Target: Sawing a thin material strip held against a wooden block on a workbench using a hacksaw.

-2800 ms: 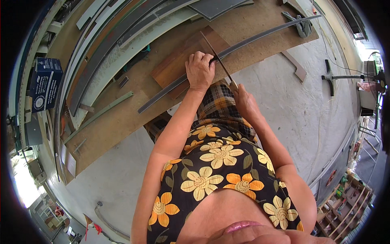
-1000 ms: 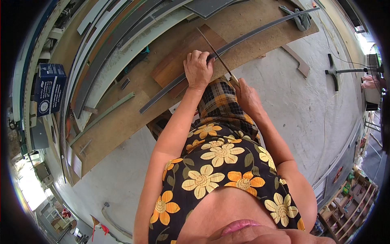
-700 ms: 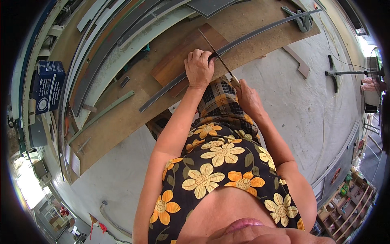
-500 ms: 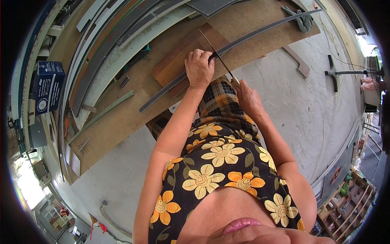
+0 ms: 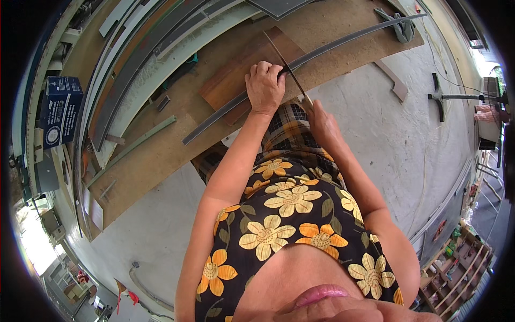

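A long narrow dark grey strip [image 5: 343, 44] lies aslant across a brown wooden board [image 5: 230, 78] on the bench. My left hand [image 5: 264, 88] is closed over the strip, its fingers wrapped around it near the middle and pressing it against the board. In my right hand [image 5: 324, 124] is the pale handle of a handsaw [image 5: 296, 81]. The saw's thin blade crosses the strip just right of my left hand, its tip pointing away from me over the board. How deep the blade sits in the strip cannot be made out.
Long panels and strips [image 5: 177, 35] are stacked along the bench's [image 5: 145, 172] far left side, near a dark blue box [image 5: 61, 112]. A grey cloth [image 5: 402, 29] lies under the strip's far right end. An L-shaped brown piece [image 5: 394, 80] rests on the grey floor [image 5: 375, 139].
The saw and my right hand have slid a little forward, away from me, along the cut line. My left hand keeps its hold on the strip.
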### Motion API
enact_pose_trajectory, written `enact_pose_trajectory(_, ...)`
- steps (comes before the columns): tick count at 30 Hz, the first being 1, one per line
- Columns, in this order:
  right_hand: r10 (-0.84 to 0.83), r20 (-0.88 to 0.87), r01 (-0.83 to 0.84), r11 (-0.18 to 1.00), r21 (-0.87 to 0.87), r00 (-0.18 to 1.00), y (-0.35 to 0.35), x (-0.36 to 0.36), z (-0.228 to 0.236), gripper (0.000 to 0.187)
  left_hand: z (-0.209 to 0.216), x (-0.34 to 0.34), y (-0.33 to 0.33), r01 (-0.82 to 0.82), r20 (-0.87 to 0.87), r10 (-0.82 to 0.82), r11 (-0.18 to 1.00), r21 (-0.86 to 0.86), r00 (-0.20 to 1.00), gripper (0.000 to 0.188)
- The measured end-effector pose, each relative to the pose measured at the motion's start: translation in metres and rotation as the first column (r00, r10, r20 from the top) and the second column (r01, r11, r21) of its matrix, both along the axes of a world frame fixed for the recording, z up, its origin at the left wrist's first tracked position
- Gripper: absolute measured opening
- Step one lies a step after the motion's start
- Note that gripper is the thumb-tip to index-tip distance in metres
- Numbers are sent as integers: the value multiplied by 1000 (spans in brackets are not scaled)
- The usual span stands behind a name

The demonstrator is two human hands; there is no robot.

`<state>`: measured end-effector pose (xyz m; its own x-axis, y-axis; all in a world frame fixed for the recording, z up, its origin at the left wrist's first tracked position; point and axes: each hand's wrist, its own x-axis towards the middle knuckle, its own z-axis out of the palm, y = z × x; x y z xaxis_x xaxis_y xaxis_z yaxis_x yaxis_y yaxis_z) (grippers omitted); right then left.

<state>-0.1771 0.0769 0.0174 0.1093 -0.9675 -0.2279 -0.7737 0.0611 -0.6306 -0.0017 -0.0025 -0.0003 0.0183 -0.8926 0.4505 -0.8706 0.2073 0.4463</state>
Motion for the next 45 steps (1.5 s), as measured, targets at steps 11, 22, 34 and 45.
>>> enact_pose_trajectory(11, 13, -64, -9, 998, 54, 998, 1, -5, 5, 20, 0, 2, 1, -1, 6, 1, 1000, -5, 1000, 20)
enact_pose_trajectory(22, -23, -31, 24, 1000, 8, 999, -2, 5, -5, 20, -2, 1, 0, 2, -15, -3, 1000, -6, 1000, 17)
enact_pose_trajectory(34, 35, -30, -36, 999, -34, 999, -39, 14, 5, 20, -3, 1, -1, 8, -10, -8, 999, -46, 1000, 16)
enact_pose_trajectory(45, -29, -12, 30, 997, 72, 1000, 41, -23, -2, 19, -2, 2, 0, -2, 0, 2, 1000, -24, 1000, 16)
